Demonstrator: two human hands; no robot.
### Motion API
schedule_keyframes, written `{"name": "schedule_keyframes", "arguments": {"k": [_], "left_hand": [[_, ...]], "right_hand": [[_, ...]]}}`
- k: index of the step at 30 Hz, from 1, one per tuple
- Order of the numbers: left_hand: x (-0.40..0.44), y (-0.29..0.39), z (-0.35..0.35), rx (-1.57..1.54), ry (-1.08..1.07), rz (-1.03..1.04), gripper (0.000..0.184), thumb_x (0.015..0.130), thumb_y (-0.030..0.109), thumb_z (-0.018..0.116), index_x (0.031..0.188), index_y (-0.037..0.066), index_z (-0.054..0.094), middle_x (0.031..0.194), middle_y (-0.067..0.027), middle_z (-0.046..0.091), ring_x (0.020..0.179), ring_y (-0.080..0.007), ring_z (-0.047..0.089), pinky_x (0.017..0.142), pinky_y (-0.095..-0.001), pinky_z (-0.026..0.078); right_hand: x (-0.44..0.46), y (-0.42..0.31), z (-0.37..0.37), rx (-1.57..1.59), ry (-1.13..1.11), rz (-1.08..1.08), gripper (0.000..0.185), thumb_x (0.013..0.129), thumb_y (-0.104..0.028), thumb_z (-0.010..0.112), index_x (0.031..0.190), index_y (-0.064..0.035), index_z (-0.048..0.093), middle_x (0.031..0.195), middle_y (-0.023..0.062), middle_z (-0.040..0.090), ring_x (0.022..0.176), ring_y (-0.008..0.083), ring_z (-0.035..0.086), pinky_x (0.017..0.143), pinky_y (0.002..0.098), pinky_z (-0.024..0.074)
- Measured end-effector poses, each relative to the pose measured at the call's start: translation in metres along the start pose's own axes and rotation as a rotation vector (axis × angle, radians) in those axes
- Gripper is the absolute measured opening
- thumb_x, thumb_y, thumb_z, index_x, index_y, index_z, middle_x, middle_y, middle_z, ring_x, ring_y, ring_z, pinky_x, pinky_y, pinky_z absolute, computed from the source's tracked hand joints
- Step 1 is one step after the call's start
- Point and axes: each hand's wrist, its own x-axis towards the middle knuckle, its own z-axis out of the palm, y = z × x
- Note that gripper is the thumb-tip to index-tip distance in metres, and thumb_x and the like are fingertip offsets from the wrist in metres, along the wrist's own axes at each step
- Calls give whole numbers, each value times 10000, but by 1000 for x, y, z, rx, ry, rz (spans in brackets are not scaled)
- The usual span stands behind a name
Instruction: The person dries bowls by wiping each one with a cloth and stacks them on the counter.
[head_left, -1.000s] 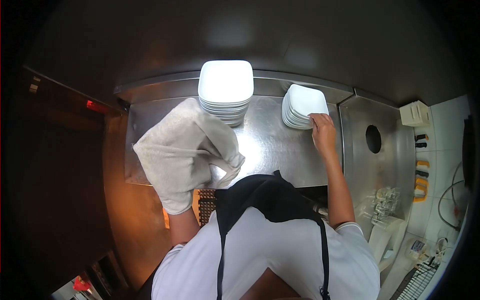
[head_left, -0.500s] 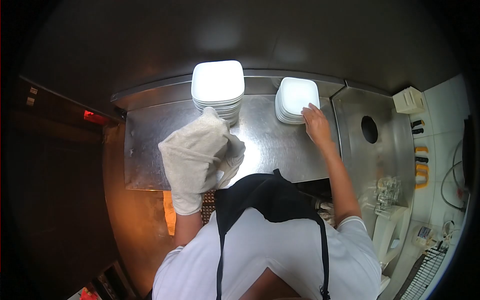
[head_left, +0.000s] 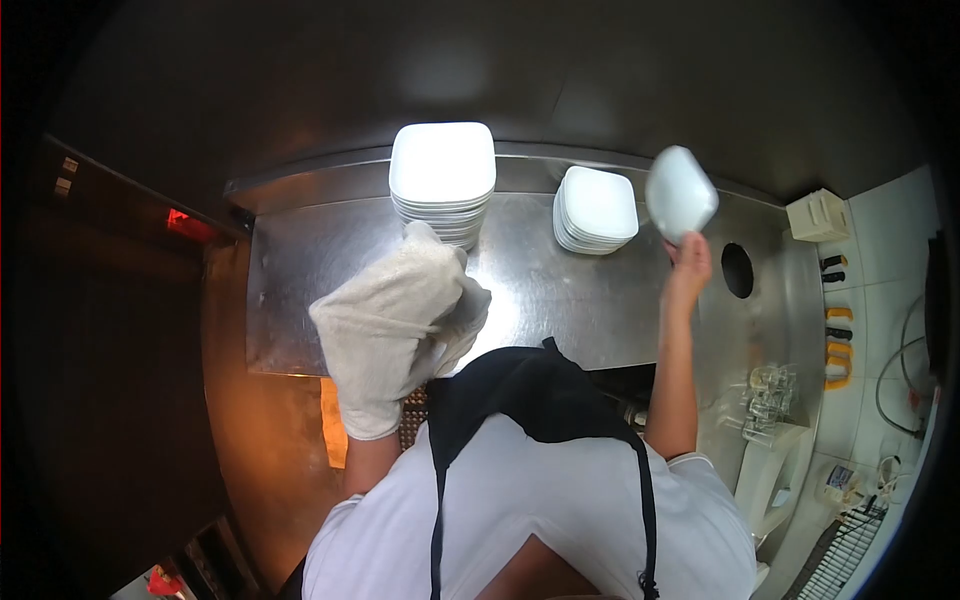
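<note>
My right hand [head_left: 690, 266] grips a small white square plate [head_left: 682, 192] by its near edge, tilted up above the right part of the counter. To its left stands a short stack of white square plates [head_left: 601, 203]. A taller stack of larger white square plates [head_left: 443, 165] stands farther left. A light grey cloth [head_left: 385, 325] drapes over my left hand and forearm, just in front of the tall stack. The fingers of that hand are hidden beneath the cloth, so whether they are closed does not show.
The steel counter [head_left: 545, 300] meets a raised back ledge. At the right are a round hole [head_left: 738, 270], upturned glasses [head_left: 770, 395] and a cream box [head_left: 817, 215]. Knives with black and yellow handles [head_left: 839, 350] hang on the tiled wall.
My right hand has lifted a plate off the short stack and moved it to the right, tilting it up. The cloth-covered left hand has hardly moved.
</note>
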Motion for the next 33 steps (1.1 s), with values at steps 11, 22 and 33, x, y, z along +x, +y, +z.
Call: {"name": "schedule_keyframes", "arguments": {"k": [11, 22, 33], "left_hand": [[-13, -36, 105, -1156, -125, -654, 433, 945, 156, 720, 1336, 25, 588, 1136, -67, 716, 1041, -216, 701, 935, -320, 551], [47, 35, 69, -1082, -389, -250, 422, 1116, 310, 456, 1428, 31, 514, 1363, -110, 587, 1233, -189, 598, 1049, -337, 503], [50, 32, 22, -1062, -79, -214, 413, 1078, 246, 543, 1409, -1, 538, 1313, -123, 641, 1224, -210, 624, 1046, -342, 521]], "right_hand": [[-52, -102, -61, -50, 35, 19, 265, 1078, -121, 493, 1242, 39, 626, 1222, 167, 670, 1135, 319, 662, 965, 522, 565], [-144, -157, 43, -272, -813, -794, 416, 953, -248, 701, 1279, 7, 664, 1412, 208, 597, 1342, 375, 555, 1063, 508, 483], [-122, -94, 110, 406, -1125, 579, 631, 854, -213, 779, 1406, 14, 573, 1304, 134, 665, 1162, 200, 651, 1010, 348, 516]]}}
